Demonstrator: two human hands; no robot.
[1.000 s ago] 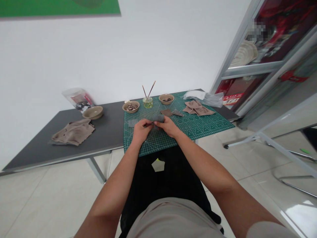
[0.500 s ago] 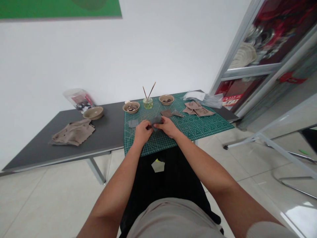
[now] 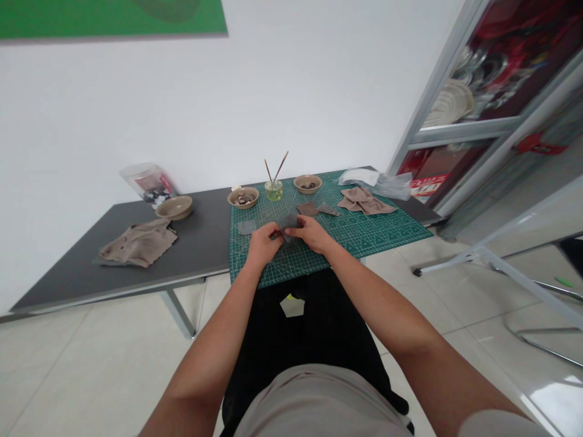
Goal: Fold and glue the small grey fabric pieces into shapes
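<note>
Above the green cutting mat (image 3: 359,229), my left hand (image 3: 265,243) and my right hand (image 3: 312,234) hold a small dark grey sheet (image 3: 288,223) between them. The fingers of both hands are closed on its edges. Left of my left hand, a grey square piece (image 3: 246,227) lies on the mat. Beyond my right hand are a brown square (image 3: 308,209) and a crumpled grey piece (image 3: 328,209). Two bowls (image 3: 243,198) (image 3: 308,184) with small dark pieces stand at the back, with a glass jar (image 3: 274,191) of yellowish liquid and two sticks between them.
On the dark table (image 3: 207,233) at left are a brown cloth (image 3: 139,243), a tan bowl (image 3: 175,208) and a clear tub (image 3: 148,183). Another brown cloth (image 3: 364,201) and a plastic bag (image 3: 392,184) lie at right. A white stand (image 3: 455,261) is on the floor.
The whole view has shifted slightly, with the scene a little farther right. Both hands keep hold of the grey sheet in nearly the same place.
</note>
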